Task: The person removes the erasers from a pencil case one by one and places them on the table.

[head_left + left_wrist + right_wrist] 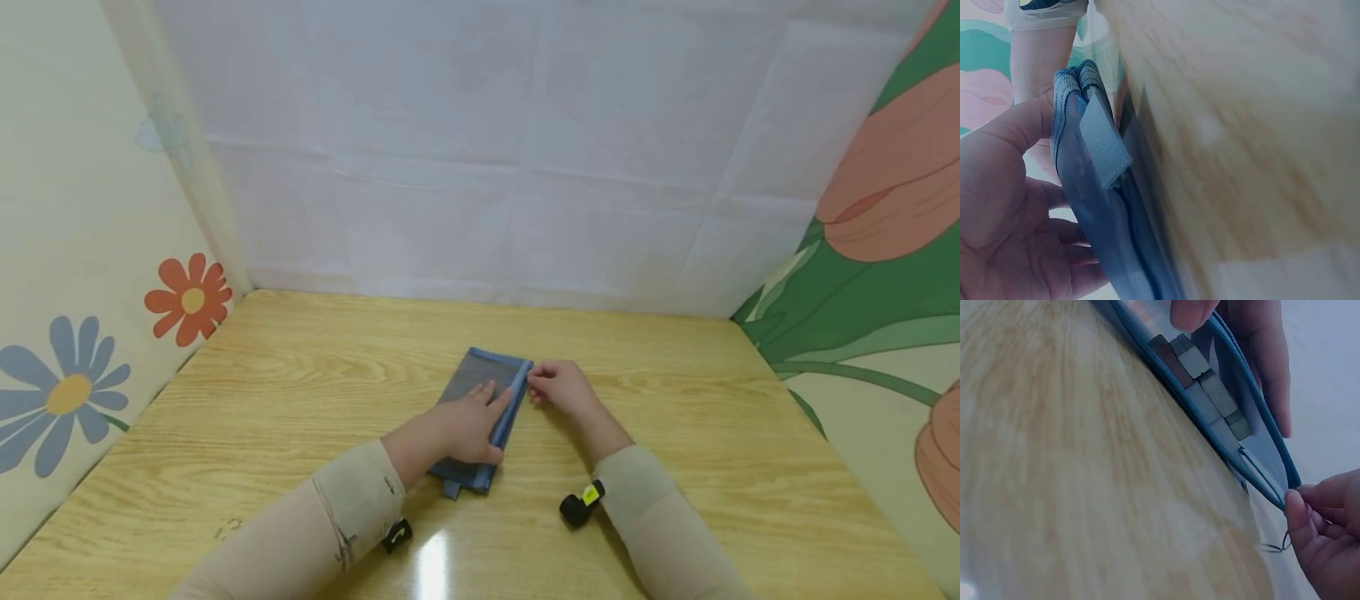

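Note:
A blue-edged mesh zipper pouch (467,377) lies flat on the table. My left hand (467,428) rests on its top with the fingers spread, the thumb along the zipper edge. At the far right corner my right hand (564,388) pinches the zipper end between thumb and forefinger. The right wrist view shows the mouth of the pouch (1274,440) gaping, with several small grey and brown blocks (1210,394) inside. A thin dark cord loop (1277,548) hangs by the right fingertips. A fabric tab (1105,140) sticks out at the pouch's near end.
The wood-grain table (330,367) spreads around the pouch. A white cloth (450,208) hangs behind it. Walls painted with flowers (70,393) stand at both sides. Black wrist devices (577,508) sit by the sleeves.

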`<state>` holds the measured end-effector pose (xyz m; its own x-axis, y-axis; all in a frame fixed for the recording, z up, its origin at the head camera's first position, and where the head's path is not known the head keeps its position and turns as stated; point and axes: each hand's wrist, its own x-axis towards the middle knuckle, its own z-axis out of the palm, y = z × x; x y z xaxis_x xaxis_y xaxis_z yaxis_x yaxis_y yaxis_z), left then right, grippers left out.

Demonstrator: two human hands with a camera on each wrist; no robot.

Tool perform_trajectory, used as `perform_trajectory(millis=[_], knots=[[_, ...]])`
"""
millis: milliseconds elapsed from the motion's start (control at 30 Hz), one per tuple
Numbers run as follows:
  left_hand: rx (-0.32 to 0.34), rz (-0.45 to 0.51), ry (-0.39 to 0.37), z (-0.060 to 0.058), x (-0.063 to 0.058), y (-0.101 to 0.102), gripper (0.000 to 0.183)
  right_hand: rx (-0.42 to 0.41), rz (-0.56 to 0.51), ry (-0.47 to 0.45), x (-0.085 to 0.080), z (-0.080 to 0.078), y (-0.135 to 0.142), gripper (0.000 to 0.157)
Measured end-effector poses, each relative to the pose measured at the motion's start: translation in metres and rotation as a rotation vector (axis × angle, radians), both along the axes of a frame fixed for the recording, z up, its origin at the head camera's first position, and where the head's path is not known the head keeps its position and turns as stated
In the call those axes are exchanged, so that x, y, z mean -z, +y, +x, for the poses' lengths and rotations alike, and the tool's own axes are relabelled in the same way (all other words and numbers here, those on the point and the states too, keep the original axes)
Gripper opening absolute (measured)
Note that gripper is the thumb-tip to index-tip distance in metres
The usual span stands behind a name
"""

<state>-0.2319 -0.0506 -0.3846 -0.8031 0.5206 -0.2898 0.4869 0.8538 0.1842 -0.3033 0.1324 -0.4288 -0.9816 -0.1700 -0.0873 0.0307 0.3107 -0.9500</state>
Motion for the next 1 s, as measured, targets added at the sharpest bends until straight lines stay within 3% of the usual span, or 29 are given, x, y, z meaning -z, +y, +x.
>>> perform_trajectory(millis=[300,533,667,867,1000], knots=[[-0.007,0.006,-0.01,0.004,-0.003,0.007,0.088,-0.003,0.002,0.03,-0.005,0.003,-0.001,0.019],[-0.093,0.022,-0.01,0.002,-0.001,0.017,0.072,-0.02,-0.036,0.054,-0.008,0.006,-0.001,0.021],[-0.128,0.044,0.031,-0.004,0.003,0.018,0.06,-0.032,-0.073,0.055,-0.008,0.007,-0.001,0.023],[-0.104,0.058,0.116,-0.007,0.002,0.015,0.049,-0.046,-0.086,0.062,-0.009,0.007,-0.001,0.023],[-0.088,0.098,0.143,-0.007,-0.001,0.01,0.052,-0.045,-0.086,0.061,-0.01,0.008,-0.002,0.023]])
